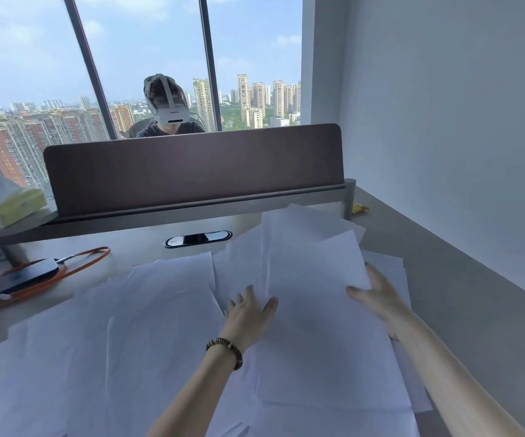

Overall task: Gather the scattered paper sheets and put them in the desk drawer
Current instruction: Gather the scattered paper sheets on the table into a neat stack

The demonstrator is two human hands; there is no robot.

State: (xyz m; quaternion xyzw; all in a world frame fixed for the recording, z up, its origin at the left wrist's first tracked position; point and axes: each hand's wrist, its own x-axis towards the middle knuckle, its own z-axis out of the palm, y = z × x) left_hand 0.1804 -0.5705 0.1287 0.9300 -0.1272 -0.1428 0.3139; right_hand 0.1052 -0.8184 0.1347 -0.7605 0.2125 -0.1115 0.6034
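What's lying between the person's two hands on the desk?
Only white paper: between the left hand and the right hand lies a sheet whose edge the right hand grips, seen from the head camera.

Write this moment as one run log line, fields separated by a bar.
stage: gathering | left hand: flat on paper sheets | right hand: holds edge of top sheet | drawer: not visible | phone: left on desk

Bright daylight via window [147, 58], soft shadows, wide-angle edge warp, slight blur.
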